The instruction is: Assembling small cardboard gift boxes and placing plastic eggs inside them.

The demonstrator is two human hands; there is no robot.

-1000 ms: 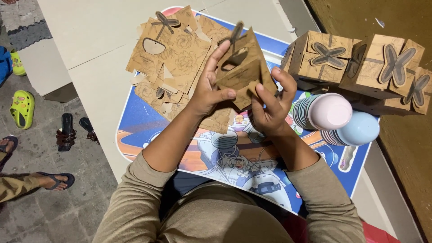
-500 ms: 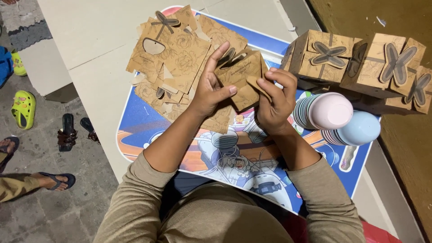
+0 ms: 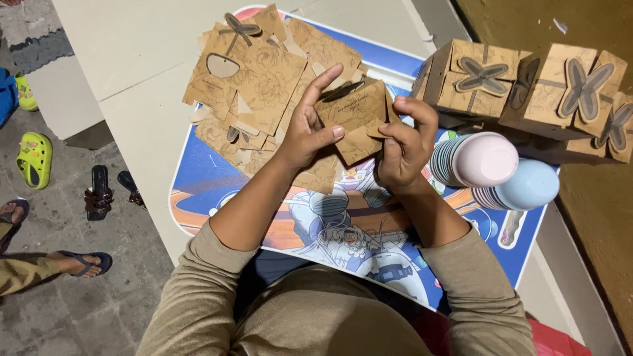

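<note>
Both hands clasp 1 partly folded brown cardboard box blank (image 3: 353, 118) above a blue cartoon-printed tray table (image 3: 211, 184).

The left hand (image 3: 306, 132) grips the blank's left edge, thumb on its front face and forefinger raised along its top. The right hand (image 3: 405, 142) pinches the right-hand flaps with curled fingers. The blank is held just above a loose pile of flat brown cardboard blanks (image 3: 264, 86) lying on the table. To the right lie a stack of pink plastic cups (image 3: 478, 158) and a stack of pale blue plastic cups (image 3: 527, 184), on their sides; behind them stand assembled brown cardboard boxes with grey bow-shaped closures (image 3: 521, 86).
</note>
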